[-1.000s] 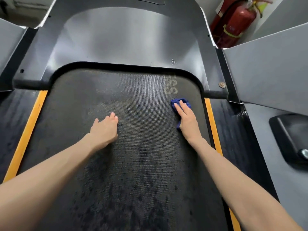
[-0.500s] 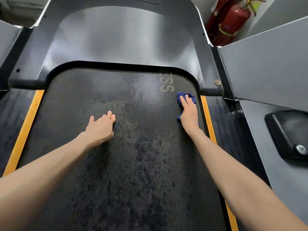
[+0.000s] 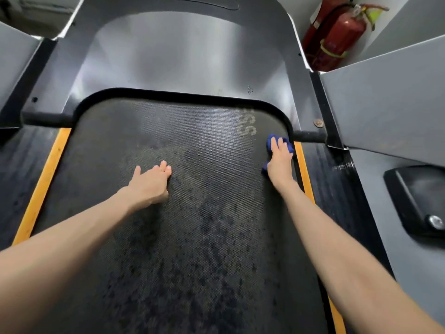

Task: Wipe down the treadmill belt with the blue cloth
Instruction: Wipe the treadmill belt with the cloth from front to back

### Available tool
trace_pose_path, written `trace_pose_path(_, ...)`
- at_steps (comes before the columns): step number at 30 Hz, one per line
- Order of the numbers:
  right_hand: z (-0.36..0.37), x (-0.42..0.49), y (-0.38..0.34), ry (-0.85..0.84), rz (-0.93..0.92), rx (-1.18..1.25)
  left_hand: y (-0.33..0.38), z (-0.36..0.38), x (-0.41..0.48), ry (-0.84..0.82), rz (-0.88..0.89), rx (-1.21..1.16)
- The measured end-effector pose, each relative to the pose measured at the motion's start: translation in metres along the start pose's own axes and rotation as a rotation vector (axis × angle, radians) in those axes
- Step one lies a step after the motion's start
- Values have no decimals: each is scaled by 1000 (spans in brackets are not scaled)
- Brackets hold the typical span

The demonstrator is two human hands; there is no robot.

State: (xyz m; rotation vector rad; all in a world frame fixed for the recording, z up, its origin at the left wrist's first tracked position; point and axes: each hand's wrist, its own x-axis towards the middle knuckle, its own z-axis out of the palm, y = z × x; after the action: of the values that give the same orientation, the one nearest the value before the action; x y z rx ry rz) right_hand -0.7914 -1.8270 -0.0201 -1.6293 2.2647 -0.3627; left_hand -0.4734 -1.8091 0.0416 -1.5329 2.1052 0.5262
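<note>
Blue cloth [image 3: 287, 143], one, under flat-fingered right hand [image 3: 279, 162] on treadmill belt [image 3: 204, 237], left hand [image 3: 150, 183] spread flat, seemingly two extinguishers [image 3: 344, 37].

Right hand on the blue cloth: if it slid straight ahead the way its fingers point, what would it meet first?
Likely the curved black rim of the motor cover, just beyond the blue cloth under the right hand; only a little treadmill belt lies between, though depth is unclear.
</note>
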Motion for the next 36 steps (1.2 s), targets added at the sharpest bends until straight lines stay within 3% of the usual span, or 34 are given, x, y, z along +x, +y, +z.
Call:
trace_pose_path(4, -1, 4, -2, -25, -41, 33, 0, 3, 4, 33, -8, 3)
trace_pose_path(11, 24, -111, 21, 179, -132, 218, -7, 1, 4, 76, 18, -2)
trace_pose_path(15, 15, -60, 29, 139, -179, 134, -4, 5, 0, 73, 40, -50)
trace_pose_path(20, 6, -24, 9, 135, -23, 167, -5, 5, -7, 225, 26, -115)
trace_pose_path(24, 21, -79, 9, 135, -195, 150, -6, 9, -8, 50, -51, -128)
trace_pose_path(28, 43, -123, -14, 80, -271, 161, -6, 15, -10, 9, -14, -21)
trace_pose_path(31, 51, -138, -34, -87, -633, 113, -1, 13, -15, 4, 0, 46)
trace_pose_path(33, 47, -129, -25, -113, -838, -7, 0, 12, -15, 4, -11, 37)
trace_pose_path(34, 43, -120, -18, -89, -808, -27, -1, 13, -14, 1, -20, 13)
trace_pose_path(36, 37, -99, -6, -9, -572, 13, -5, 13, -13, -16, -35, -37)
